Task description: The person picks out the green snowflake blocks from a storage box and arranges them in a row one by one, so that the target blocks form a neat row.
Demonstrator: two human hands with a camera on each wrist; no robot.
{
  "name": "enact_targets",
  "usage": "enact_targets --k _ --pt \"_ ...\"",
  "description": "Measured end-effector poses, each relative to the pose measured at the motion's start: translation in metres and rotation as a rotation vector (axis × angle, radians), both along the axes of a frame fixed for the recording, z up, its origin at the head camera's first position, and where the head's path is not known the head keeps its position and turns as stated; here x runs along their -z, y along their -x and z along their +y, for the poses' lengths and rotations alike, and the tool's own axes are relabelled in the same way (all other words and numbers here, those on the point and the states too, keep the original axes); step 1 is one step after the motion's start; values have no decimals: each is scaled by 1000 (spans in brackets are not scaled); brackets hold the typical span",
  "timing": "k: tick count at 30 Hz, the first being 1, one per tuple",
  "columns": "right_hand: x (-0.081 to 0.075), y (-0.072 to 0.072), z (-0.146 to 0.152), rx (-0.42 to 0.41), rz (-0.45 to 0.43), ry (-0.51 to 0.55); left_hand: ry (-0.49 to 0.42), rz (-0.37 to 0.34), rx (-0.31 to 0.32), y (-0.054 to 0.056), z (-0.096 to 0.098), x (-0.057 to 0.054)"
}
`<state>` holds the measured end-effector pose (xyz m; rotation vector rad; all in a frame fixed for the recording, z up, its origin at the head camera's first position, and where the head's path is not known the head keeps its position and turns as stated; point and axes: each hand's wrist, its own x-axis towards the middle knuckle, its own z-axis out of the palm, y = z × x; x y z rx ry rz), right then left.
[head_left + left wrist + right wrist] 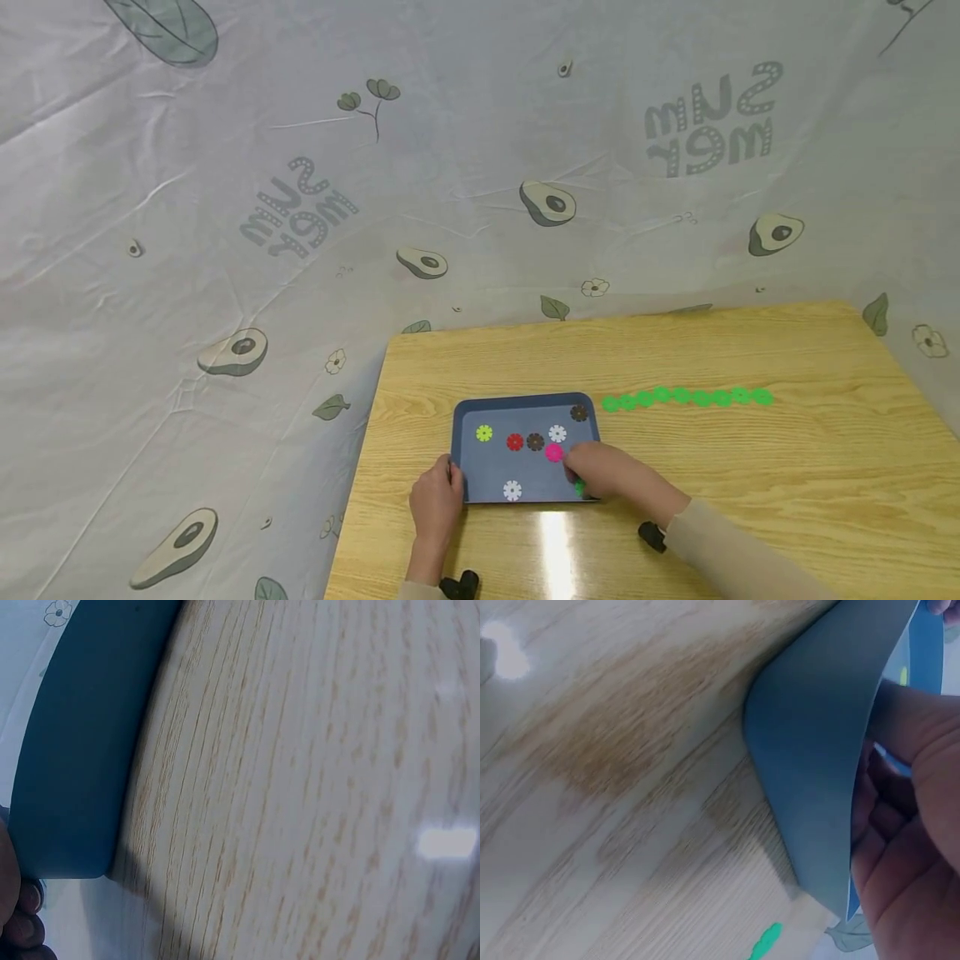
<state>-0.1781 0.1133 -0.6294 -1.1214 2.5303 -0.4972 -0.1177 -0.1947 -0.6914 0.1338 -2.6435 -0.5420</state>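
Note:
A blue-grey tray lies on the table with several small notched discs in it. My left hand grips its near-left rim; in the left wrist view, curled fingers show by the tray's outer wall. My right hand reaches over the right wall, fingers down inside the tray. A pink disc lies just left of those fingers, and a green disc shows partly under the hand. In the right wrist view the tray wall hides the fingertips, so whether they pinch anything is hidden.
Also in the tray are a yellow-green disc, a red disc, brown discs and white discs. A row of green discs runs rightward across the wooden table. Behind the table hangs a printed cloth.

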Motion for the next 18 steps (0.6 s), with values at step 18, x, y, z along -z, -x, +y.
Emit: enact_targets --k 18 --pt "-10 42 89 296 -298 559 -5 -25 -18 -2 2 -1"
